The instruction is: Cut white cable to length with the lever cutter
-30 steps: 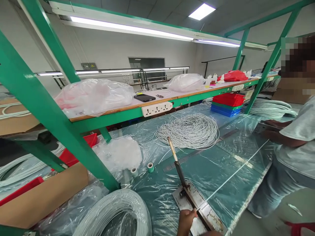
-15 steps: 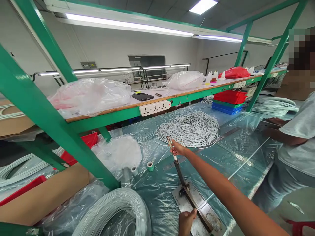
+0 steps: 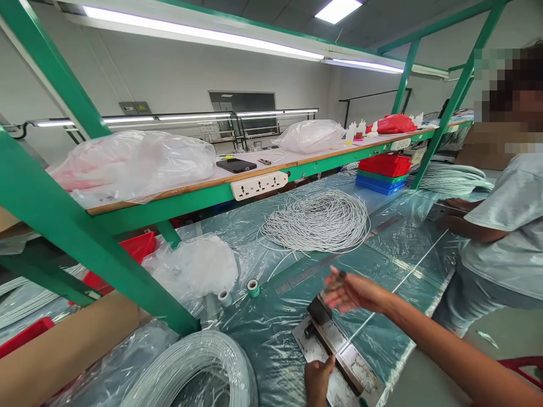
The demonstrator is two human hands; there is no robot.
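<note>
Two hands at one lever cutter, which is bolted to a steel plate at the near edge of the surface.

Item: right hand. Fingers wrapped, blurred, around the cutter handle, which sits low over the blade. Grip looks closed on the handle; how firmly cannot be told through the blur.

Item: left hand. At the near edge, fingers curled and pressed beside the blade bar, apparently pinning the thin white cable where it meets the cutter. Whether the fingers pinch the cable or only rest on it cannot be told.

Item: thin white cable. Runs taut from the cutter diagonally toward the far right of the surface, where another person's hands rest on it.

Hazards, as judged:
- Left fingers lie just beside the blade line; a lever drop with them crept forward could nip them.
- Cable pulled from the far end could slip off the blade and give a wrong length.
- Plastic sheet wrinkles near the plate could snag the cable.

Adjacent stock: cut cable bundle mid-surface; large cable coil at the near left corner; tape rolls left of the cutter; steel ruler just beyond the handle.
</note>
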